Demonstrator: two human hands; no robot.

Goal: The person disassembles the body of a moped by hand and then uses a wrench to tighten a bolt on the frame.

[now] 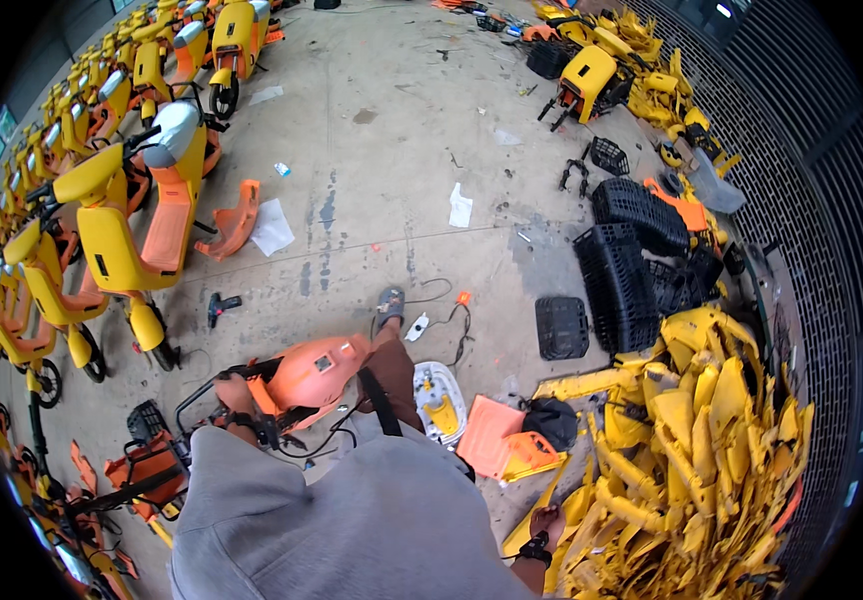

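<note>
Orange scooter panel (pixel 317 378) — beside left fingers (pixel 235 398)

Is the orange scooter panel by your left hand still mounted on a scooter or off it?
Off: the orange panel rests loose beside the left hand, joined to no scooter frame.

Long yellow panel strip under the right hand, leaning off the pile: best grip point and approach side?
Grip the yellow panel strip at its free lower-left end, next to where the right hand touches it. Come from the left, floor side: the strip's upper end seems to run into the yellow panel pile, so probably only that end is free.
</note>
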